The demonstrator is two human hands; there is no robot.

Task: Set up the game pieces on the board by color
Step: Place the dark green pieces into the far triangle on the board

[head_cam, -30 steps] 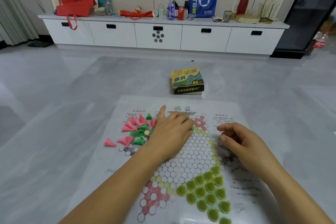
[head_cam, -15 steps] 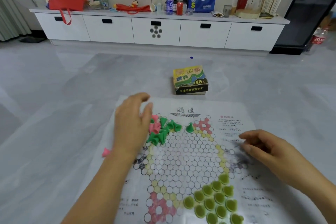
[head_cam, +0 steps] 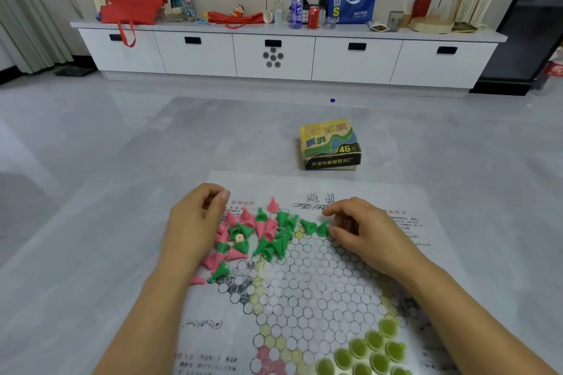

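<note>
The yellow game box [head_cam: 330, 144] sits closed on the grey floor [head_cam: 122, 161], just beyond the far edge of the paper board [head_cam: 304, 298]; what it holds can't be seen. A loose pile of pink and dark green cone pieces [head_cam: 253, 234] lies over the board's far-left part, a few spilling toward the left edge. Light green pieces [head_cam: 368, 353] fill the near-right corner. The left hand [head_cam: 195, 222] curls beside the pile; whether it holds anything I can't tell. The right hand [head_cam: 362, 228] seems to pinch a dark green cone [head_cam: 323, 228]. The middle cells lie open between the arms.
</note>
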